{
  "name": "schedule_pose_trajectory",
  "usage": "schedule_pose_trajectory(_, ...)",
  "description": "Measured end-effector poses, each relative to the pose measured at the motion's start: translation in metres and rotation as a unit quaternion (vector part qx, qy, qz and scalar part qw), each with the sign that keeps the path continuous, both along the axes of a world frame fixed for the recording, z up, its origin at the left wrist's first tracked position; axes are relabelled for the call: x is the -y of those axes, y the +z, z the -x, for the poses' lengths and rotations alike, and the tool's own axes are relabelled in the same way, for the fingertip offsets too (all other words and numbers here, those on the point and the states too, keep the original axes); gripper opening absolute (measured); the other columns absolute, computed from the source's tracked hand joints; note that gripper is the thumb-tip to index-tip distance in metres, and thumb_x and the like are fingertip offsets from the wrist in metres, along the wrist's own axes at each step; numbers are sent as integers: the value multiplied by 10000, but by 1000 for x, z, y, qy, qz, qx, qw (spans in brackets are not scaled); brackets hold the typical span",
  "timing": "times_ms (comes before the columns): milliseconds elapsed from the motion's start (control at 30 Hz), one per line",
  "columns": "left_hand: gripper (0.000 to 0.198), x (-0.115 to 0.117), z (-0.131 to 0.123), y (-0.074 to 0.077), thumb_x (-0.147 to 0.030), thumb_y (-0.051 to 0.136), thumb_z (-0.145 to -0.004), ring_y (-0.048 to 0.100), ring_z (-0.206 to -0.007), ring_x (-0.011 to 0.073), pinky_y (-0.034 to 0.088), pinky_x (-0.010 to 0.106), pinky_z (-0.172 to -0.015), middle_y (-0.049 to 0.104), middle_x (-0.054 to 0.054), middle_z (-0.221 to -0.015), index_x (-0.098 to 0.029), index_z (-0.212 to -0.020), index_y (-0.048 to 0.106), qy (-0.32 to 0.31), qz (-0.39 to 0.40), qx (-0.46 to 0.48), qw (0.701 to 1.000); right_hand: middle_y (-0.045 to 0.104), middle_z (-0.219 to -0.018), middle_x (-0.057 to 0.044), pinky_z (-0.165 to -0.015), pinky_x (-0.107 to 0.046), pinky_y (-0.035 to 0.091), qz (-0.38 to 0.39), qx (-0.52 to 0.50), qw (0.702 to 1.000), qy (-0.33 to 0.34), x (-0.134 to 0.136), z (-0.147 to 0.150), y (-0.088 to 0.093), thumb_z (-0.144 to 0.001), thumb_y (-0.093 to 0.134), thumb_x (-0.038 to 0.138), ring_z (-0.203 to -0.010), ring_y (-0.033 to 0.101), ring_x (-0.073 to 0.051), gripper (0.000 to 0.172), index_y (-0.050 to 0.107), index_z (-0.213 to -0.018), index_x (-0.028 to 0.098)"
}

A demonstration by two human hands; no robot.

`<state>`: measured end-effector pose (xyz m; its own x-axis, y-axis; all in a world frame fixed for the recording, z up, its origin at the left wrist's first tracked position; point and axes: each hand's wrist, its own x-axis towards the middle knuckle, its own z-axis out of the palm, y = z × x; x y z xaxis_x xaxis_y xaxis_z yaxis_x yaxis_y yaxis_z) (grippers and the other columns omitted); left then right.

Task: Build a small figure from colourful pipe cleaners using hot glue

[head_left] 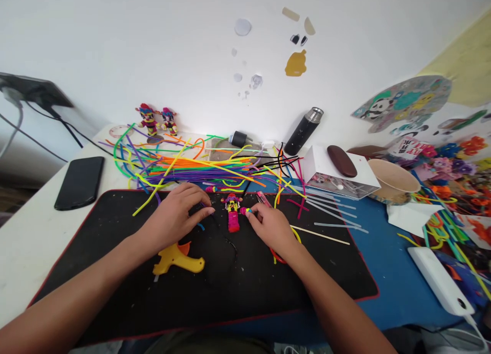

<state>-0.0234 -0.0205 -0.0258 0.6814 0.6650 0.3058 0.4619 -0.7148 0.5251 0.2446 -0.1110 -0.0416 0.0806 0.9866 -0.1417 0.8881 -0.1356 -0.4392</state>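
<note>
On the black mat [184, 308] lies a small doll [232, 213] made of fuzzy craft stems, with a red and purple head, a yellow face and a magenta body. My right hand [272, 226] pinches a small magenta, yellow and blue doll arm [245, 211] against the doll's right side. Over the mat to the doll's left, my left hand [178, 213] is curved, thumb and fingers apart, with nothing plainly held. A similar small piece [211, 189] lies beyond its fingertips. Nearer me is a yellow glue gun [180, 258] with an orange trigger.
Bundled coloured craft stems [199, 170] spread behind the mat. Two finished dolls [148, 119] stand by the wall. A phone [80, 182] lies left; a black thermos [305, 131], white box [341, 170], glue sticks [333, 205], bowl [395, 177] and power bank [441, 280] are right.
</note>
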Motion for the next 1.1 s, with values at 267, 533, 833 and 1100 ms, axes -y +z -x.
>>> schedule_pose_trajectory(267, 220, 3, 1, -1, -410, 620, -1031, 645, -1103, 288, 494, 480, -1046, 765, 71, -1037, -223, -980, 724, -5, -2, -9, 1000, 643, -650, 21, -610, -274, 311, -8, -5, 1000, 1, 2, 2, -1, -1028, 636, 326, -634, 608, -177, 154, 734, -979, 218)
schedule_pose_trajectory(533, 188, 8, -3, -6, -386, 632, -1022, 654, -1145, 296, 515, 482, -1047, 780, 75, -1070, -224, -1010, 727, -17, -9, -12, 1000, 667, -671, 10, -631, -285, 328, 0, 16, 1000, 12, 3, 3, 2, -1033, 645, 348, -668, 635, -191, 173, 731, -948, 224)
schedule_pose_trajectory(833, 131, 13, -16, -9, -334, 683, -995, 634, -1101, 301, 506, 483, -1015, 769, 75, -1043, -213, -997, 733, -22, -13, -48, 999, 697, -691, 4, -632, -292, 322, 12, 28, 999, 22, -1, 11, 3, -1042, 640, 373, -702, 669, -208, 197, 735, -938, 235)
schedule_pose_trajectory(1100, 116, 14, -22, -13, -318, 695, -998, 625, -1085, 300, 492, 469, -1005, 760, 75, -1046, -208, -1011, 728, -39, -9, -66, 997, 709, -712, -6, -618, -302, 306, 10, 33, 999, 21, -4, 10, 5, -1041, 634, 368, -694, 667, -208, 200, 735, -933, 233)
